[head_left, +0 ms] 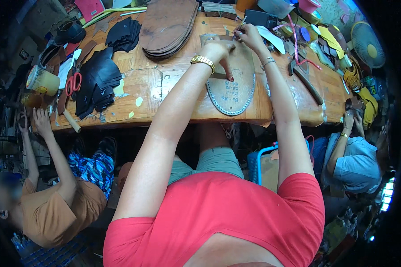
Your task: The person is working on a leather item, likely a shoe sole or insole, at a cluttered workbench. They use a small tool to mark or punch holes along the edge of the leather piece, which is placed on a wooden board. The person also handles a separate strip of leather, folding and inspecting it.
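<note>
A grey sole-shaped template (pixel 232 94) with a dotted rim lies on a brown leather piece on the wooden table (pixel 142 95). My left hand (pixel 219 50), with a gold watch on its wrist, presses down on the template, one finger pointing toward me. At the template's far end my right hand (pixel 249 36) holds a thin pen (pixel 240 24) with its tip against the edge.
Stacks of black leather pieces (pixel 98 80), red scissors (pixel 73 82), a yellow cup (pixel 42 81) and a pile of brown soles (pixel 167 26) lie on the left. A hammer (pixel 305 79) lies to the right. Two seated people flank me; a fan (pixel 366 44) stands far right.
</note>
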Action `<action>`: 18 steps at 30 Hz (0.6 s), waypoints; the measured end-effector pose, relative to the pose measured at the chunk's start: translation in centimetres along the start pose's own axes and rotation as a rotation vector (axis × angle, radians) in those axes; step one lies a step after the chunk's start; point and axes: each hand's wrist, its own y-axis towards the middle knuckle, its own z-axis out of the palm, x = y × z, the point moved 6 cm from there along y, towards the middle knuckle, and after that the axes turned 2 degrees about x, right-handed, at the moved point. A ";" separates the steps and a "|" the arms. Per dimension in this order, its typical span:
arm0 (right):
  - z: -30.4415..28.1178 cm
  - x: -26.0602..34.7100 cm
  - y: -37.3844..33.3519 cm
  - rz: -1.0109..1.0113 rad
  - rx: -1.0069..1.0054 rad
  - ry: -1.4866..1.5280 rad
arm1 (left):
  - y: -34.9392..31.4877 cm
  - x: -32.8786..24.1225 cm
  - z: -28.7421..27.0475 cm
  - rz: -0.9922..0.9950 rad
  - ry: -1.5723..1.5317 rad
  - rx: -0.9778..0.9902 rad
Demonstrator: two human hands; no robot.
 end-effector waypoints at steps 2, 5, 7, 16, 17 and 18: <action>-0.1 0.1 0.2 0.000 0.009 -0.079 | 0.5 -0.1 0.1 0.015 0.012 0.011; -0.3 1.4 0.4 -0.008 0.005 -0.140 | 1.3 0.4 0.5 -0.009 0.022 0.017; -0.4 0.7 0.3 -0.005 -0.011 -0.129 | 1.3 -0.1 0.4 -0.019 0.042 0.031; -0.8 -1.5 -0.7 0.061 -0.046 0.124 | 1.4 0.3 0.7 -0.075 -0.031 0.069; -1.0 -2.0 -1.0 0.097 -0.065 0.123 | 1.5 0.4 0.7 -0.072 -0.018 0.055; -1.5 -2.6 -1.6 0.136 -0.086 0.121 | 1.3 0.2 0.5 -0.064 -0.004 0.042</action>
